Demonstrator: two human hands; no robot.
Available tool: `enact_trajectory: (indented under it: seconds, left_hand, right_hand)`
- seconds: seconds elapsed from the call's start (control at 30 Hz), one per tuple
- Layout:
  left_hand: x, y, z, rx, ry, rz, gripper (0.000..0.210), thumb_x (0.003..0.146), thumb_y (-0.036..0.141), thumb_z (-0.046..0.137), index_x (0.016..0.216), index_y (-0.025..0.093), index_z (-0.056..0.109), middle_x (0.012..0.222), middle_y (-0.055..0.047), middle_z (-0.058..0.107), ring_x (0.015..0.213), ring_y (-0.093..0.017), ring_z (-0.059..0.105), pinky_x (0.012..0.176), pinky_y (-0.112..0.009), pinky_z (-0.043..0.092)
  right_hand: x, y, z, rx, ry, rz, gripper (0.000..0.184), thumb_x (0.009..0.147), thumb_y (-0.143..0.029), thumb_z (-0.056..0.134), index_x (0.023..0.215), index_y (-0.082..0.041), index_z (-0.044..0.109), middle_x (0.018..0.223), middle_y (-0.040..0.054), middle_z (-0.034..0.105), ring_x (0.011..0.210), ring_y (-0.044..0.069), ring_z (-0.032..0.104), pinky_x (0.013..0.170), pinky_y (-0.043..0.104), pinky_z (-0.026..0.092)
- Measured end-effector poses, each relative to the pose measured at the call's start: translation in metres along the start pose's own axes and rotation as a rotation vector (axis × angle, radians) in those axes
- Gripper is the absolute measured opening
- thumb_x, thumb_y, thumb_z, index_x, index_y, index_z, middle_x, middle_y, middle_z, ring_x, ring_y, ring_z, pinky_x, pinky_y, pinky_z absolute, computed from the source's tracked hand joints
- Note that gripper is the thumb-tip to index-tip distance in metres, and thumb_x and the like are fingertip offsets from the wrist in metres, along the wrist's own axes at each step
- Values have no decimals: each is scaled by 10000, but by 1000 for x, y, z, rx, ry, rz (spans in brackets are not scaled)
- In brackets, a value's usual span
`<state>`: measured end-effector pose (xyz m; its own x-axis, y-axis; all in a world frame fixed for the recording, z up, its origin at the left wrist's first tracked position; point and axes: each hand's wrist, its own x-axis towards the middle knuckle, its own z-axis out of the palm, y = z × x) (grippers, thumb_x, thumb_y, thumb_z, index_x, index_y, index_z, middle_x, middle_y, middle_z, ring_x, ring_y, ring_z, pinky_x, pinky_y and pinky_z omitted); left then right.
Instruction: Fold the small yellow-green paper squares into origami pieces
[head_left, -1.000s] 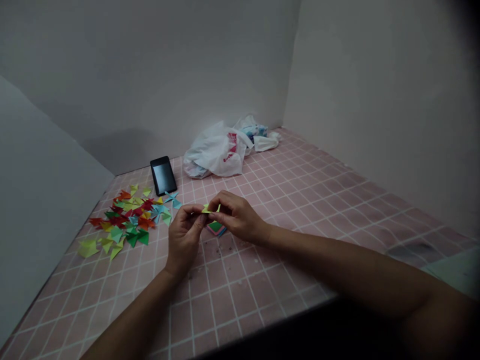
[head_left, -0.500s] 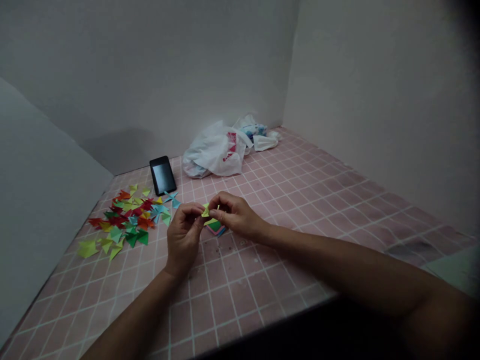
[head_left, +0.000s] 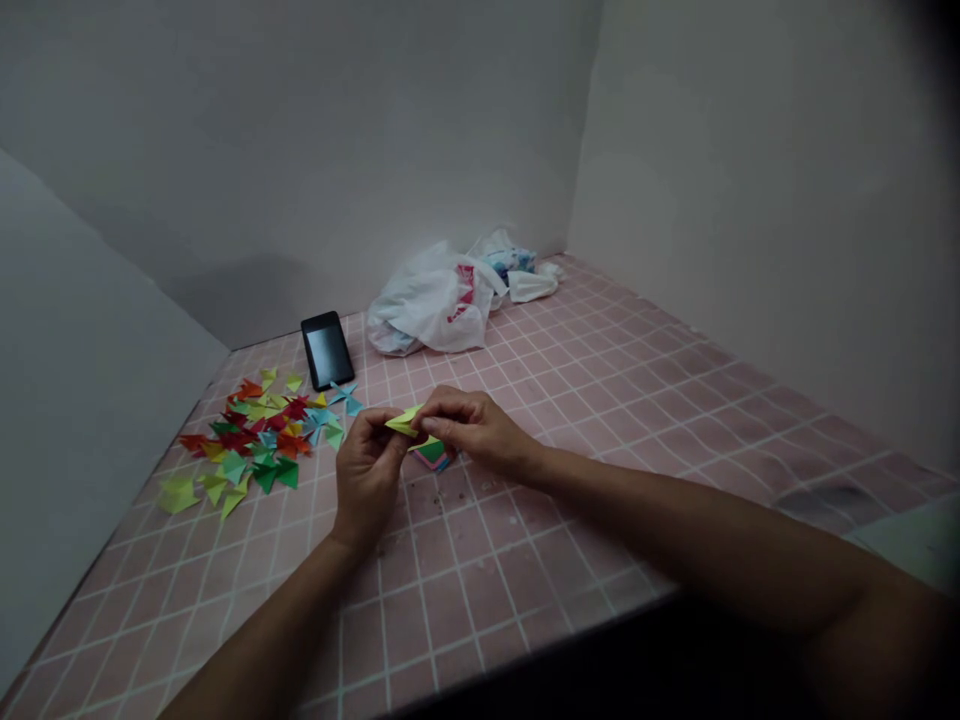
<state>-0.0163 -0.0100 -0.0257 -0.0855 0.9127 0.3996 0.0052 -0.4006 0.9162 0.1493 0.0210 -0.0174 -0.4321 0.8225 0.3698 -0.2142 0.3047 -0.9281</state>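
Observation:
A small piece of folded yellow paper [head_left: 403, 421] is pinched between my two hands above the table. My left hand [head_left: 367, 465] grips its left side with thumb and fingers. At its right end, the thumb and index finger of my right hand [head_left: 476, 430] are closed on it. Beneath and just behind the hands lies a stack of coloured paper squares [head_left: 431, 454], green, pink and blue at its edges, partly hidden. To the left is a loose pile of folded paper pieces [head_left: 262, 430] in red, orange, yellow, green and light blue.
A black smartphone [head_left: 328, 350] lies behind the folded pieces. White plastic bags [head_left: 435, 300] with red print rest by the back wall, beside a blue-and-white package [head_left: 510, 260]. A pink checked cloth [head_left: 600, 400] covers the table, with walls at the back and sides.
The yellow paper has turned in my fingers and now shows as a narrow, pointed shape lying more to the left. My right hand has shifted its pinch slightly.

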Motion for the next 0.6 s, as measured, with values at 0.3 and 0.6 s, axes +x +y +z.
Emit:
enact_trajectory:
  seconds: [0.3,0.6]
  left_hand:
    - [0,0,-2,-10,-21,-5,141,765,224,789,846,185,679,837,-11,687,740,-139,675,710,-271,601]
    - [-1,-3,-3,-5,-103,-34,101,800,204,763,837,193,670,810,16,666,746,-127,652,721,-246,565]
  right_hand:
    - [1,4,5,149,-13,76,77,812,-190,673,873,-193,721,860,-10,667,691,84,593,595,204,506]
    - [0,7,6,-28,7,-96,113,860,-202,644,967,-197,681,918,5,654,773,111,609,703,249,501]
